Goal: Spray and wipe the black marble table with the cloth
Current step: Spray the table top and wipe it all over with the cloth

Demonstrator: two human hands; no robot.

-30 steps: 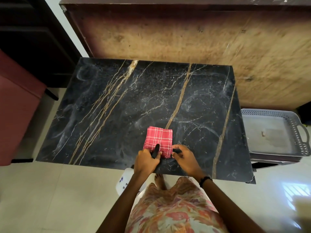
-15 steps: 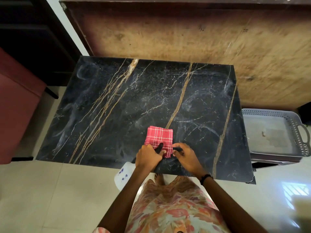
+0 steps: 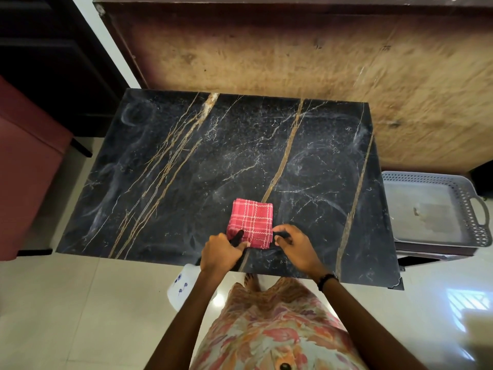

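The black marble table with gold veins shows hazy wipe streaks. A folded red checked cloth lies flat near its front edge. My left hand grips a spray bottle by its black head, and the nozzle lies over the cloth's near left corner. The bottle's white body hangs below the table edge. My right hand pinches the cloth's near right edge between thumb and fingers.
A grey perforated plastic tray sits on a low stand right of the table. A worn wooden panel stands behind the table, and a dark red seat is at the left. My foot shows on the pale tiled floor under the front edge.
Both hands stay at the cloth's near edge. The left hand with the bottle has shifted slightly back toward me. The cloth lies in the same place.
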